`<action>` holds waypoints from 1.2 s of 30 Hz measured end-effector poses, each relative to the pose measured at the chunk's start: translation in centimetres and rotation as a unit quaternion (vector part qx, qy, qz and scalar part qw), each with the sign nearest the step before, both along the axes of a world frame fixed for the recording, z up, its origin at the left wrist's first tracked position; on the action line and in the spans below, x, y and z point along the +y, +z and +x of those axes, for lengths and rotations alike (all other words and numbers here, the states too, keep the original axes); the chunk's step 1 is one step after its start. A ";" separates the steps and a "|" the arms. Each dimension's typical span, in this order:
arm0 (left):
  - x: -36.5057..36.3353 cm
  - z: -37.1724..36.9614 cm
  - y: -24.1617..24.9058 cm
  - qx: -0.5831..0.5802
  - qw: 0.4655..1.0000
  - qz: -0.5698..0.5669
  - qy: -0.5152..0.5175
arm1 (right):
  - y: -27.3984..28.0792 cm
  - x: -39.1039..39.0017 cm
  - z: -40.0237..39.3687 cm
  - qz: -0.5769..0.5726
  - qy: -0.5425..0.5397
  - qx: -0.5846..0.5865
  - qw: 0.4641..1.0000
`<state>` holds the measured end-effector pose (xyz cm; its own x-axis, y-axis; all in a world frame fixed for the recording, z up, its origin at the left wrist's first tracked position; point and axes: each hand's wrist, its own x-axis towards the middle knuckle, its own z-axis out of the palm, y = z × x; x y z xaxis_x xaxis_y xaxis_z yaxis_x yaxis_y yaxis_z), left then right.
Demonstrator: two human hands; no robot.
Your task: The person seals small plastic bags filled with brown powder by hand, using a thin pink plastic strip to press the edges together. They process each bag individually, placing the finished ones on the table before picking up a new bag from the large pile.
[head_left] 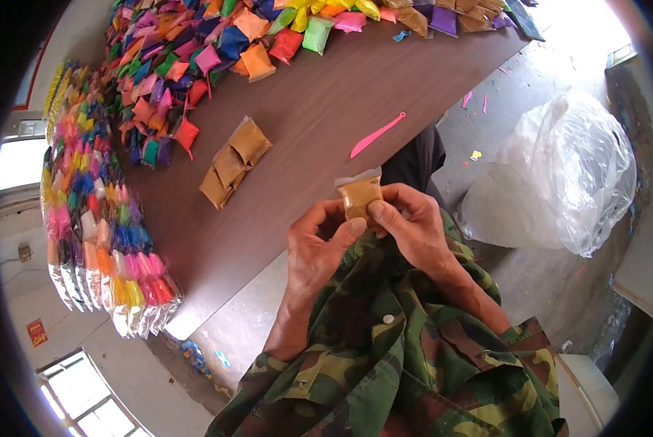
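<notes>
Between my two hands, close in front of my chest, is a small clear packet (360, 195) with tan-brown filling, its clear flap at the top. My left hand (319, 237) pinches its left and lower side with thumb and fingers. On its right side my right hand (412, 222) grips it, thumb across the front. Part of the packet is hidden behind the thumbs. Several similar tan packets (231, 166) lie together on the brown table (297, 138) to the left. A pink plastic knife-like tool (377, 135) rests near the table's edge.
Many colourful packets (170, 65) are heaped across the far side of the table. Along the left end stand stacked rows of bagged coloured packets (100, 233). A large clear plastic bag (559, 175) sits on the floor at right, with pink scraps (467, 99) nearby.
</notes>
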<state>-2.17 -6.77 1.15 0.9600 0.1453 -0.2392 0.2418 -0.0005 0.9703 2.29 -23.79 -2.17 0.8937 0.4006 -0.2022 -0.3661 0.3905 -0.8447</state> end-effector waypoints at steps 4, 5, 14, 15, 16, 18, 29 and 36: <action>0.0 -0.3 -0.2 0.016 0.999 -0.051 0.001 | 0.7 0.0 0.3 -0.040 -0.007 -0.002 0.999; 0.1 -0.3 -0.1 0.019 0.999 -0.050 0.002 | 1.1 0.2 0.2 -0.034 -0.008 0.000 0.999; -0.4 -0.3 0.9 0.031 0.999 0.008 -0.037 | 1.0 0.2 -0.2 0.017 -0.015 -0.009 1.000; -0.6 -0.2 1.2 0.038 0.999 0.020 -0.034 | 1.2 0.3 -0.3 0.023 -0.026 -0.001 0.999; -0.4 -0.2 1.0 0.044 0.998 0.020 -0.044 | 1.0 0.3 -0.3 0.028 -0.023 0.001 0.999; 0.1 -0.2 0.4 0.059 0.996 0.019 -0.065 | 0.4 0.1 -0.4 0.036 -0.020 0.005 0.999; -0.5 0.6 0.8 -0.012 1.000 0.026 -0.001 | 0.9 -0.3 0.4 0.066 0.009 0.013 0.998; 0.3 0.4 0.1 -0.064 0.997 0.035 -0.003 | 0.0 -0.4 -0.3 -0.061 0.030 -0.089 0.994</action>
